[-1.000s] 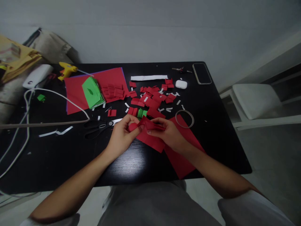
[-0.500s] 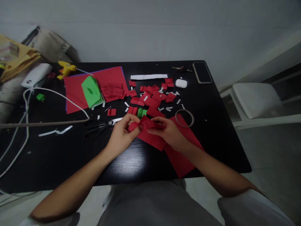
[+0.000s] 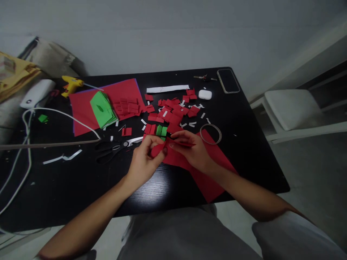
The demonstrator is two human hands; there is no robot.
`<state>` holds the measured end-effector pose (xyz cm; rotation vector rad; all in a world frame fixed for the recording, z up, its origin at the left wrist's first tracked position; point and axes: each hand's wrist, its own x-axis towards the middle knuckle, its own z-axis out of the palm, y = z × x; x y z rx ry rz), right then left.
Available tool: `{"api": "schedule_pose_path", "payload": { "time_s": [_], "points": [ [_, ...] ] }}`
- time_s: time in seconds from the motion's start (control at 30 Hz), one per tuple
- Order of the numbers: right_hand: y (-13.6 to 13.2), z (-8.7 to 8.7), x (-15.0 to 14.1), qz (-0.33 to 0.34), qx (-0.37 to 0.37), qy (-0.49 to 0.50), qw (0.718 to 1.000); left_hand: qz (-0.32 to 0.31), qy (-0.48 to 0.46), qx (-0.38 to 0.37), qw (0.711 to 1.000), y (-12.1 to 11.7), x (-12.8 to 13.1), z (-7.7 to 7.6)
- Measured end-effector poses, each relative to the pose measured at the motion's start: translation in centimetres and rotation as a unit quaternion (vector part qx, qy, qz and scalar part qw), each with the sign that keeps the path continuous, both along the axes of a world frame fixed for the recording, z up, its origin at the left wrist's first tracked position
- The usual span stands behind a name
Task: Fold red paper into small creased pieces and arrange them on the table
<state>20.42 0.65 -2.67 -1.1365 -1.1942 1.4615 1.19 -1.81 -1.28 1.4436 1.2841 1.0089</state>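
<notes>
Near the table's middle, both hands pinch a piece of folded red paper (image 3: 179, 143) over the red sheets below. My left hand (image 3: 148, 155) is closed on its left end, thumb and fingertips pressed together. On the other end, my right hand (image 3: 192, 150) grips with the thumb beneath and fingers on top. Under and beside the right forearm lies a large red sheet (image 3: 214, 173). Just beyond the hands are a loose pile of small folded red pieces (image 3: 173, 112) and a few green pieces (image 3: 162, 130). Black-handled scissors (image 3: 119, 145) lie left of my left hand, blades toward it.
A green paper stack (image 3: 103, 110) rests on a red sheet (image 3: 81, 112) at the left. Behind it lies a yellow glue gun (image 3: 72, 85). A white cable (image 3: 62, 112) loops across the left side. A tape ring (image 3: 219, 135), white case (image 3: 205, 94) and phone (image 3: 228, 81) lie right.
The folded paper has tipped in my fingers, so its raised point no longer shows. Both hands stay on it. The whole view has shifted and turned slightly.
</notes>
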Motion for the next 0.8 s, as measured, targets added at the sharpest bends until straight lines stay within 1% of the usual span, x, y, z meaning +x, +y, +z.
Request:
{"api": "schedule_pose_path", "payload": {
  "time_s": [0.1,0.23,0.33,0.5,0.67,0.8],
  "points": [
    [-0.1,0.0,0.0,-0.001,-0.004,-0.004,1.000,0.000,0.013,0.020,1.000,-0.2,0.2,0.0],
    [-0.1,0.2,0.0,0.006,0.026,-0.012,1.000,-0.006,0.047,0.046,0.998,-0.3,0.2,0.1],
    [-0.2,0.5,0.0,-0.004,0.037,-0.006,0.999,-0.008,0.069,0.066,0.995,-0.5,0.3,0.2],
    [-0.2,0.7,0.0,-0.020,0.034,0.003,0.999,-0.011,0.072,0.095,0.993,-0.7,0.4,0.2],
    [-0.1,0.8,0.0,-0.010,0.040,-0.003,0.999,-0.014,0.072,0.102,0.992,-0.7,0.4,0.0],
    [-0.4,1.0,0.1,0.011,0.055,0.004,0.998,-0.018,0.095,0.124,0.988,-0.9,0.4,0.3]
  ]
}}
